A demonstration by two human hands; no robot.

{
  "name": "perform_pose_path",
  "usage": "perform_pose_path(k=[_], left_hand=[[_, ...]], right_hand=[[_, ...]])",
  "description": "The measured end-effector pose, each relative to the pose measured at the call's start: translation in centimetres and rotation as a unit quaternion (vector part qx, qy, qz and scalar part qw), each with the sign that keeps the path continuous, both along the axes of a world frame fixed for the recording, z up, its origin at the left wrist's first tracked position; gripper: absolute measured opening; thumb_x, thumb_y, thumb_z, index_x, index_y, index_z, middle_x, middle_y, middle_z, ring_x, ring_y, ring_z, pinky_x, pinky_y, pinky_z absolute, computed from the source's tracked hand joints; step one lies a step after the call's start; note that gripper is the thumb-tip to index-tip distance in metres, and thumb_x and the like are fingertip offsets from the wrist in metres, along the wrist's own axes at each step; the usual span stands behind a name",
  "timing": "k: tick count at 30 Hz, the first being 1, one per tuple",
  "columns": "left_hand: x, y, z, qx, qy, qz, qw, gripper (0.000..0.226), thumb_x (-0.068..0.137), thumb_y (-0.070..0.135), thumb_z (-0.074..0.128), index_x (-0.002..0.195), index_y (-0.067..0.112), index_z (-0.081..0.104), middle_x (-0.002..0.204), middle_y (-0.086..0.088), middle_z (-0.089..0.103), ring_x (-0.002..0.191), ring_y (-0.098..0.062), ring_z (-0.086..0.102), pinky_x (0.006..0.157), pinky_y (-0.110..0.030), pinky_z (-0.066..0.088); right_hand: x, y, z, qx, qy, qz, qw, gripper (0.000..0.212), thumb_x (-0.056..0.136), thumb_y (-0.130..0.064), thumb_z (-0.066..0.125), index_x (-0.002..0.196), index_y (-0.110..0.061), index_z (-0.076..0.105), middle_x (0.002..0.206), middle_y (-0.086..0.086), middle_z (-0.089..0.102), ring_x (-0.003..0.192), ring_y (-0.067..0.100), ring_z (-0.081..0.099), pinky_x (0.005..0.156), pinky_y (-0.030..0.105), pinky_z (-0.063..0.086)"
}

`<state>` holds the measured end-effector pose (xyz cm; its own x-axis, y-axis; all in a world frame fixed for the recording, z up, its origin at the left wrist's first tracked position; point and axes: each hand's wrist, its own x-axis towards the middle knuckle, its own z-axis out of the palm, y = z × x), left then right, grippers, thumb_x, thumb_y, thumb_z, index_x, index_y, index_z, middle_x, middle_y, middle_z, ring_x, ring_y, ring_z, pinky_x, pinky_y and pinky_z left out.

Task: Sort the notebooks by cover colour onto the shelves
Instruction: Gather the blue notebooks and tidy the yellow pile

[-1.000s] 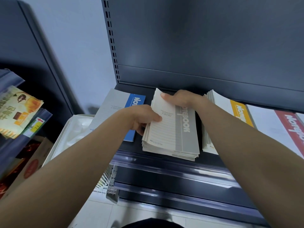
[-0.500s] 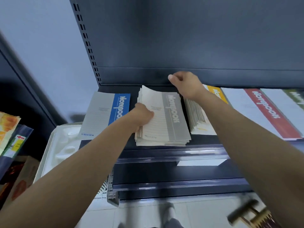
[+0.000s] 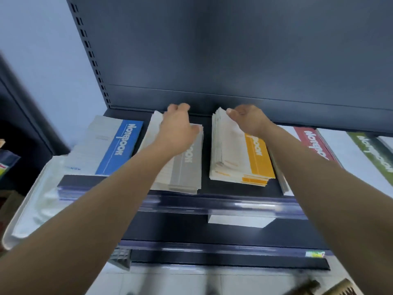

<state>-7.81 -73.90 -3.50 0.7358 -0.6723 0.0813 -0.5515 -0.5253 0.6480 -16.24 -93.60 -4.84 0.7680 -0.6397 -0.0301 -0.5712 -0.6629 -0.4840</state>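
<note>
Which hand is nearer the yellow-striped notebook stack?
Right. The right hand is at the far edge of the yellow-striped notebook stack; the left hand lies over the neighbouring grey-striped notebook stack.

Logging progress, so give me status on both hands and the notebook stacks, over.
Left hand on grey stack, fingers curled at far end, grip unclear. Right hand at far end of yellow stack. Both stacks flat on shelf. Nothing blocking.

The left forearm point(image 3: 119, 199) hides much of the grey stack point(image 3: 187, 167); the right edge crops the green notebook point(image 3: 374, 158).
</note>
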Motion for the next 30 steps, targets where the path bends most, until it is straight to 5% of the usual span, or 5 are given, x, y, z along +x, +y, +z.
perform_pose_path(k=[6, 8, 16, 27, 30], left_hand=[[-4.6, -4.9, -0.4, -0.036, 0.203, 0.005, 0.978, 0.050, 0.093, 0.031, 0.058, 0.135, 0.010, 0.042, 0.119, 0.002, 0.052, 0.093, -0.011, 0.048, 0.072, -0.021, 0.037], [-5.3, -5.9, -0.7, -0.011, 0.255, 0.014, 0.967, 0.047, 0.093, 0.032, 0.058, 0.131, 0.009, 0.045, 0.112, 0.004, 0.053, 0.088, -0.011, 0.051, 0.066, -0.022, 0.039], [-5.9, -6.6, -1.4, 0.045, 0.395, 0.043, 0.917, 0.019, 0.096, 0.014, 0.049, 0.113, 0.007, 0.053, 0.114, -0.015, 0.064, 0.104, -0.033, 0.062, 0.091, -0.054, 0.049], [-6.4, -5.3, -1.3, 0.097, 0.412, 0.030, 0.906, 0.023, 0.095, 0.008, 0.048, 0.117, 0.004, 0.051, 0.113, -0.014, 0.064, 0.101, -0.032, 0.063, 0.086, -0.055, 0.052], [-6.8, -4.9, -1.1, 0.086, 0.409, 0.034, 0.908, 0.024, 0.096, 0.007, 0.047, 0.119, 0.003, 0.049, 0.113, -0.014, 0.063, 0.101, -0.030, 0.063, 0.087, -0.052, 0.052]], right_hand=[[-0.1, -4.7, -1.9, 0.012, 0.050, 0.064, 0.997, 0.058, 0.099, -0.053, 0.031, 0.125, -0.006, 0.055, 0.119, 0.010, 0.057, 0.113, 0.028, 0.053, 0.085, 0.034, 0.039], [0.2, -5.8, -2.4, 0.036, 0.075, 0.084, 0.993, 0.055, 0.097, -0.057, 0.030, 0.109, -0.012, 0.059, 0.103, 0.003, 0.058, 0.102, 0.023, 0.055, 0.081, 0.031, 0.039], [1.0, -6.9, -2.8, 0.104, 0.123, 0.106, 0.981, 0.071, 0.084, -0.078, 0.029, 0.094, -0.017, 0.064, 0.090, 0.004, 0.069, 0.084, 0.021, 0.066, 0.087, 0.041, 0.052], [0.2, -4.9, -3.4, 0.043, 0.148, 0.111, 0.982, 0.076, 0.081, -0.081, 0.026, 0.089, -0.016, 0.064, 0.087, 0.004, 0.068, 0.080, 0.019, 0.066, 0.080, 0.035, 0.054], [-0.4, -4.3, -3.6, 0.040, 0.096, 0.098, 0.990, 0.076, 0.087, -0.074, 0.024, 0.118, -0.014, 0.059, 0.117, 0.009, 0.063, 0.108, 0.026, 0.061, 0.093, 0.043, 0.048]])
